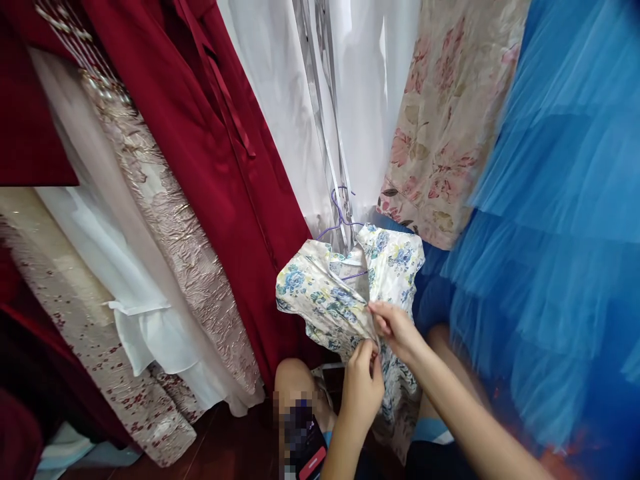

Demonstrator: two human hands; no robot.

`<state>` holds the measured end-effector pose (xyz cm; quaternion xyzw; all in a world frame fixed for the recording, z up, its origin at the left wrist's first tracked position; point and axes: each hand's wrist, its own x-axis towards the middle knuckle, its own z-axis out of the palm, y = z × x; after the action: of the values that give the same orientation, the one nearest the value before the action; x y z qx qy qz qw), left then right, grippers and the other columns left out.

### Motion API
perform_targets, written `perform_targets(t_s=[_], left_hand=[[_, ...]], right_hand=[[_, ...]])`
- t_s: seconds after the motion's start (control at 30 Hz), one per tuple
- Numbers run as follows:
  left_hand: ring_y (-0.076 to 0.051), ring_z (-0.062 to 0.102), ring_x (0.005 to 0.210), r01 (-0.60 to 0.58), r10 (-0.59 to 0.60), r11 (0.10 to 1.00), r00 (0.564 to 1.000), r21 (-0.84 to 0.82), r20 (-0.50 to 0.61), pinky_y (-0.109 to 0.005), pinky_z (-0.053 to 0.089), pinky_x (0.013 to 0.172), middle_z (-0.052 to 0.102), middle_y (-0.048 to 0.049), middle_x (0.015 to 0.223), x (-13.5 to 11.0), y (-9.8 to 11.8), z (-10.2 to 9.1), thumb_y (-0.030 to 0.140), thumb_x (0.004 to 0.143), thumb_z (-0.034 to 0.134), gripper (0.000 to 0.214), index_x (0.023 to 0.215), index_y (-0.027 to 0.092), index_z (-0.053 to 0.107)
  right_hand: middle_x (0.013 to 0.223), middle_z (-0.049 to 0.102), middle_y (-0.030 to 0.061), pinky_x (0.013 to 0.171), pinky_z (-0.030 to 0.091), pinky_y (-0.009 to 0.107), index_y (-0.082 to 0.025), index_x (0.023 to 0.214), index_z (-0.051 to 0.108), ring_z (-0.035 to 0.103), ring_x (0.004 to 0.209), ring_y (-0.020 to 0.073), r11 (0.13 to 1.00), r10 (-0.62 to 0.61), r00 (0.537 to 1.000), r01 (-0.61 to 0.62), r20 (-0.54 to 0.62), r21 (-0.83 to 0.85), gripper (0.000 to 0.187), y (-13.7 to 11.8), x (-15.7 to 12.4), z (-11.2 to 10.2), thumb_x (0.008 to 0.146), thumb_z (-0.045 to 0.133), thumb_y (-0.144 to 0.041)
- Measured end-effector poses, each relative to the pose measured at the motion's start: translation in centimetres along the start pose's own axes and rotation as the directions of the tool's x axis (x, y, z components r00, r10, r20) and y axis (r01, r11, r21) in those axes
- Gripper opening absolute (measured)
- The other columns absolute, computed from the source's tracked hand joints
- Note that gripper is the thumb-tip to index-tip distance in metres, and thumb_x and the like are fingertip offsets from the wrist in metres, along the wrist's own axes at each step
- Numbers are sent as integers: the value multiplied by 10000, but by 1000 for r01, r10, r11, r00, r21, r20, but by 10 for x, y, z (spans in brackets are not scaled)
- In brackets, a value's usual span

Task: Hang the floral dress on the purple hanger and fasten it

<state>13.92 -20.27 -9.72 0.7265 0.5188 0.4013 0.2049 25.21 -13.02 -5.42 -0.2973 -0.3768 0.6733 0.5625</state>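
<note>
A white dress with blue flowers [330,293] hangs on a purple wire hanger [342,217] low in the middle of the view. My left hand [361,383] is closed in a pinch on the dress's front opening from below. My right hand [395,327] pinches the same edge of the fabric just above it. The two hands almost touch. The lower part of the dress drapes down between my knees.
Hanging garments crowd round: a dark red gown [210,153] and pale embroidered dresses [165,227] at left, white sheer fabric [310,100] behind, a pink floral dress [450,113] and a blue tulle skirt [560,220] at right. A phone [307,443] lies on my lap above dark wooden floor [220,447].
</note>
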Motion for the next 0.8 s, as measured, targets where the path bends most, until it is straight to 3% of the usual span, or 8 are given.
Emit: perform_targets(t_s=[0.17, 0.3, 0.43, 0.57, 0.63, 0.73, 0.8], left_hand=[[-204, 590, 801, -119, 42, 931, 974, 346, 223, -282, 404, 661, 610, -76, 974, 13, 13, -27, 61, 858, 402, 219, 958, 201, 538], [-242, 628, 876, -177, -30, 838, 930, 517, 368, -298, 435, 713, 631, -102, 1026, 19, 17, -30, -18, 745, 440, 368, 1030, 178, 563], [-256, 644, 864, -196, -76, 814, 897, 546, 436, -309, 454, 728, 649, -121, 1007, 22, 7, -31, -23, 713, 462, 387, 1026, 165, 589], [-221, 639, 826, -227, 10, 871, 895, 436, 446, -292, 459, 731, 661, -75, 932, 37, -3, -45, 44, 790, 473, 246, 917, 195, 620], [-208, 633, 871, -231, 95, 908, 926, 349, 366, -293, 466, 786, 664, -60, 960, 52, 2, -58, 111, 836, 502, 195, 942, 209, 634], [-185, 621, 905, -224, 227, 951, 974, 214, 12, -300, 480, 828, 652, -64, 1049, 89, 24, -85, 200, 917, 472, 231, 1105, 212, 604], [-170, 610, 913, -270, 314, 943, 917, 194, -247, -293, 490, 811, 607, -82, 1191, 119, 40, -104, 199, 936, 455, 304, 1225, 210, 550]], right_hand=[[407, 317, -106, 381, 87, 231, -148, 687, 598, 124, 380, 42, 999, 21, 995, -23, 98, 22, 222, -60, 60, 29, 697, 735, -323], [419, 305, -110, 379, 84, 214, -164, 662, 549, 117, 384, 36, 999, 54, 984, -53, 167, -10, 202, -94, 90, 45, 726, 710, -268], [418, 292, -115, 382, 78, 214, -174, 658, 528, 116, 375, 33, 998, 50, 982, -44, 185, -36, 234, -102, 96, 45, 734, 716, -291], [435, 363, -98, 395, 123, 213, -151, 709, 593, 191, 372, 31, 995, -69, 981, 80, 181, -53, 247, -99, 88, 45, 722, 733, -353], [450, 413, -80, 404, 136, 215, -144, 728, 623, 236, 377, 34, 975, -168, 971, 188, 168, -114, 260, -99, 83, 47, 717, 739, -376], [456, 453, -61, 413, 146, 221, -155, 695, 617, 282, 386, 45, 940, -238, 961, 264, 140, -215, 268, -99, 75, 52, 719, 738, -393], [453, 462, -56, 420, 165, 221, -168, 664, 590, 310, 394, 54, 929, -249, 960, 275, 131, -248, 273, -99, 70, 54, 729, 729, -394]])
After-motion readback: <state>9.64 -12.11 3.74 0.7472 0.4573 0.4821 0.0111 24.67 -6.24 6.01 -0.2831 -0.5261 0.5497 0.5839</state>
